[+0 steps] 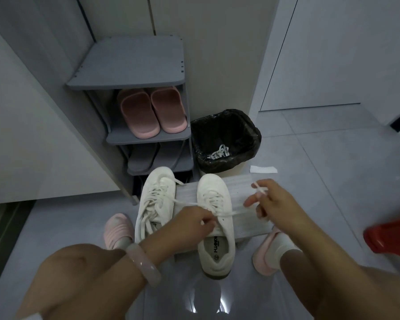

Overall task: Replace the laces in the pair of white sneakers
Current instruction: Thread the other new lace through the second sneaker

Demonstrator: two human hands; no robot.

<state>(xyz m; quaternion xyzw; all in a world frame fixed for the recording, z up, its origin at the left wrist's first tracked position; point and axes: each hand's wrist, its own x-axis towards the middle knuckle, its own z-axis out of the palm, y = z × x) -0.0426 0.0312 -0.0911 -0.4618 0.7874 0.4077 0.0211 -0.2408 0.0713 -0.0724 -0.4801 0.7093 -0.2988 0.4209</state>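
The lace (226,213) being worked is a flat white strip running taut between the two hands across the upper eyelets of the right-hand sneaker (215,218), which sits directly under the left hand on a pale sheet (240,192) spread on the floor (321,181). It looks soft, limp and very light, likely to twist or slip out of an eyelet if let slack, so it is best taken near its stiff tip and kept under light tension. The left hand (189,224) has its fingers curled, pinching the lace at the eyelets by the shoe's tongue; the right hand (267,199) pinches the free end, whose tip (260,189) pokes up past its fingers. The shoe itself seems light and may shift when the lace is pulled, so the left hand probably has to steady it too. Just left of the left hand lies the other sneaker (155,202), already laced. Beyond both hands stands a bin with a black liner (225,139) holding what look like discarded laces (218,153), and left of that a grey shoe rack (146,135) with pink slippers (150,112). A white scrap of paper (263,169) lies beyond the right hand, and something red (390,236) sits far to its right. The person's pink-slippered feet (118,227) flank the shoes, and nothing blocks the lacing.
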